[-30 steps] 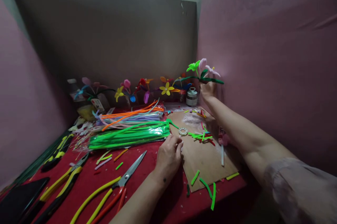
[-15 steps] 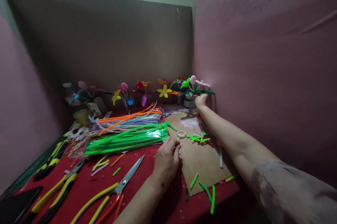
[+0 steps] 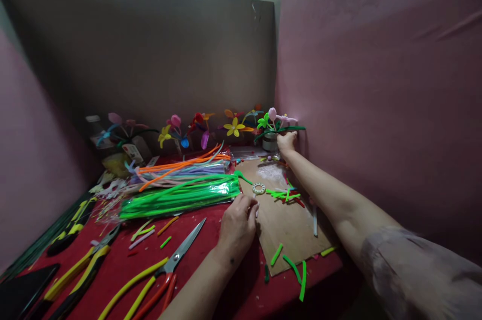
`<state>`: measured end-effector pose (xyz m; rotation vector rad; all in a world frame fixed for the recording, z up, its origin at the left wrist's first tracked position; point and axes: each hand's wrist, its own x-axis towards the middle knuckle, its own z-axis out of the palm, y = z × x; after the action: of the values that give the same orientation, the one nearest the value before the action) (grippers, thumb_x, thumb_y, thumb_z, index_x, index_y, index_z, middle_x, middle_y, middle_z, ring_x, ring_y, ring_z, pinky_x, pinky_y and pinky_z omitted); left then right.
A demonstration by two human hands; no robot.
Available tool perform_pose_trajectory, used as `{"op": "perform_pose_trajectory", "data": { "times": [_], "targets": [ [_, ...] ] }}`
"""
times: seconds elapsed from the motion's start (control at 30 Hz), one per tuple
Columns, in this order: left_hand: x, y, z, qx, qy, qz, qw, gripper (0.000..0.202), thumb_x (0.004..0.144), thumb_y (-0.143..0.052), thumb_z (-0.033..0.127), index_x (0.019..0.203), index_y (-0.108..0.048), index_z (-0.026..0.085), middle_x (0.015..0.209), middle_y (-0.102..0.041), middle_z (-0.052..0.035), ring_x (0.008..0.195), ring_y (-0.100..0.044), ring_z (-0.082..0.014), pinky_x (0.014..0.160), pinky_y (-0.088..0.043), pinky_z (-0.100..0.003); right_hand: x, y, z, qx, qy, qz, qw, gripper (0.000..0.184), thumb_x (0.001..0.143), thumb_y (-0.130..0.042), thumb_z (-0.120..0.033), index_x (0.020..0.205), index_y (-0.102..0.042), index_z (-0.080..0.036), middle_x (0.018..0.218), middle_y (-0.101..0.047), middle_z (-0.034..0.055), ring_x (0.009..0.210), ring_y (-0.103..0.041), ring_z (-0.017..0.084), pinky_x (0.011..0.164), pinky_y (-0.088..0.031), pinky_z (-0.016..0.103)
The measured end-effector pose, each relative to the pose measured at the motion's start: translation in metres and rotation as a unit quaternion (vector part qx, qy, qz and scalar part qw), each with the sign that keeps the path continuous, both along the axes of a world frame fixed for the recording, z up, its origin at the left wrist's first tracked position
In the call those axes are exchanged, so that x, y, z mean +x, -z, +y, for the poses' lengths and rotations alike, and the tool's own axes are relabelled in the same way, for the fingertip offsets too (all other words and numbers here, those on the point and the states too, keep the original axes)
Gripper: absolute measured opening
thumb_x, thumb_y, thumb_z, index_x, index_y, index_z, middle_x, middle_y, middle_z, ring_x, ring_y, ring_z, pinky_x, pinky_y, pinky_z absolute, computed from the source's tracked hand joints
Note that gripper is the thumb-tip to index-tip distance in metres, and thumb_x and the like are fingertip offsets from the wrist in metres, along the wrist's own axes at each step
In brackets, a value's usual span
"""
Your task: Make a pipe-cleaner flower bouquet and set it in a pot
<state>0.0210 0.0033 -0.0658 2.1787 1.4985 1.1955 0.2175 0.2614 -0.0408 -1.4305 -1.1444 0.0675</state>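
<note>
My left hand (image 3: 238, 222) rests over the left edge of a brown cardboard sheet (image 3: 289, 229), fingers closed in a pinch. A small pale pinkish piece (image 3: 257, 208) shows at its fingertips; its kind is unclear. My right hand (image 3: 287, 143) reaches far back, its fingers bent in against the right side of a grey jar (image 3: 269, 142). From that jar rise pipe-cleaner flowers, including a pink bud (image 3: 272, 114), a bright green flower (image 3: 263, 122) and long dark green leaves (image 3: 295, 128). What the right fingers grip is hidden. A beaded ring (image 3: 258, 188) lies beyond my left hand.
Bundles of green pipe cleaners (image 3: 181, 197) and orange pipe cleaners (image 3: 181, 162) lie left of the cardboard. Scissors (image 3: 175, 260) and pliers (image 3: 96, 255) sit in front on the red cloth (image 3: 203, 280). Green offcuts (image 3: 284, 194) are scattered. A pink wall (image 3: 376, 84) stands close on the right.
The camera view has shifted slightly. Both hands keep nearly the same places, the left by the cardboard edge and the right at the jar; the pink bud leans slightly more left.
</note>
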Motion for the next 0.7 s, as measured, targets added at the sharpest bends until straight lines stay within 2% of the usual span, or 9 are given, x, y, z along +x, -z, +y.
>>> {"op": "perform_pose_trajectory", "data": {
  "times": [0.13, 0.33, 0.43, 0.6, 0.7],
  "targets": [
    [0.000, 0.001, 0.001, -0.005, -0.001, 0.008, 1.000, 0.015, 0.084, -0.047, 0.019, 0.076, -0.060, 0.018, 0.079, -0.062, -0.0056, 0.075, -0.059, -0.0172, 0.069, -0.044, -0.027, 0.000, -0.001, -0.002, -0.008, 0.000, 0.015, 1.000, 0.032, 0.066, -0.063, -0.028, 0.085, -0.071, -0.004, 0.102, -0.055, 0.0183, 0.088, -0.052, 0.022, 0.087, -0.040, 0.032],
    [0.000, 0.000, 0.001, -0.009, 0.000, 0.017, 1.000, 0.015, 0.084, -0.047, 0.019, 0.077, -0.060, 0.017, 0.080, -0.062, -0.0062, 0.076, -0.059, -0.0172, 0.069, -0.044, -0.027, 0.000, -0.003, -0.008, -0.009, -0.004, 0.020, 1.000, 0.030, 0.068, -0.063, -0.027, 0.087, -0.071, -0.005, 0.108, -0.053, 0.0177, 0.089, -0.051, 0.021, 0.087, -0.039, 0.030],
    [0.000, -0.001, 0.000, -0.003, 0.000, 0.019, 1.000, 0.015, 0.084, -0.047, 0.018, 0.077, -0.060, 0.017, 0.079, -0.063, -0.0057, 0.074, -0.059, -0.0165, 0.068, -0.044, -0.027, -0.002, -0.006, -0.012, -0.013, -0.004, 0.018, 1.000, 0.028, 0.068, -0.062, -0.026, 0.084, -0.071, -0.005, 0.103, -0.055, 0.0187, 0.094, -0.051, 0.024, 0.090, -0.037, 0.032],
    [0.000, 0.000, 0.000, 0.005, 0.001, 0.019, 1.000, 0.014, 0.084, -0.048, 0.017, 0.077, -0.060, 0.017, 0.078, -0.062, -0.0047, 0.073, -0.058, -0.0160, 0.067, -0.044, -0.026, -0.005, -0.009, -0.018, -0.023, 0.000, 0.033, 0.999, 0.023, 0.066, -0.064, -0.025, 0.075, -0.069, -0.004, 0.085, -0.060, 0.0186, 0.100, -0.049, 0.030, 0.092, -0.037, 0.038],
    [0.000, 0.001, 0.001, 0.007, 0.001, 0.018, 1.000, 0.014, 0.084, -0.049, 0.016, 0.077, -0.061, 0.016, 0.077, -0.061, -0.0044, 0.073, -0.058, -0.0158, 0.068, -0.044, -0.026, -0.005, -0.008, -0.018, -0.015, 0.003, 0.062, 0.998, 0.026, 0.064, -0.067, -0.029, 0.074, -0.067, -0.005, 0.086, -0.060, 0.0188, 0.096, -0.052, 0.031, 0.090, -0.039, 0.038]
  ]
}}
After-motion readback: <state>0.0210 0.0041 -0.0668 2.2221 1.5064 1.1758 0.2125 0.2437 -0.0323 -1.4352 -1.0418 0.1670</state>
